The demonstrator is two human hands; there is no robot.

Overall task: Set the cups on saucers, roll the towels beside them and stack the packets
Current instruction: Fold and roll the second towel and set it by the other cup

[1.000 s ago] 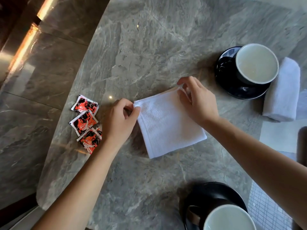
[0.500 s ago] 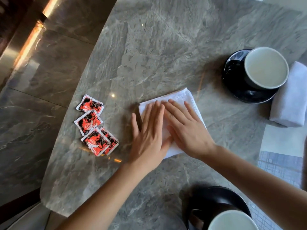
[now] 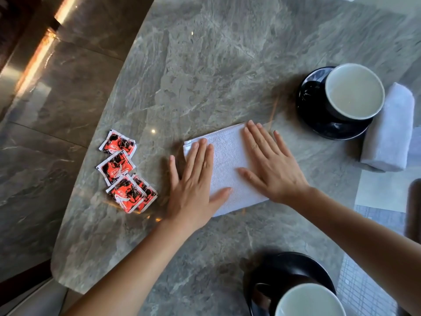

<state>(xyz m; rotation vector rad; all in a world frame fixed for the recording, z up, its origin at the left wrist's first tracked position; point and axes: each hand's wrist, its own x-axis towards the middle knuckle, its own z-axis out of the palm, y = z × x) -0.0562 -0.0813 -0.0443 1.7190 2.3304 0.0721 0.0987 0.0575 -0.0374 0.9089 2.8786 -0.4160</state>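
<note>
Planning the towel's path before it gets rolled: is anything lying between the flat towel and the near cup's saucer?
Nothing visible does. The towel lies flat under the left hand and right hand, and only bare marble shows between it and the near saucer. The packets lie off to its left.

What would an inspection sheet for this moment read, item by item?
Surface: grey marble table, glossy.
Job's things: folded towel lies flat, unrolled; rolled towel beside far cup on far saucer; near cup on near saucer; four packets spread out, two overlapping, unstacked.
Clutter: nothing seen.
Hands: left hand and right hand flat, pressing the folded towel.
Cables: nothing seen.
Surroundings: polished stone floor left of the table; pale sheet at the right edge.
</note>
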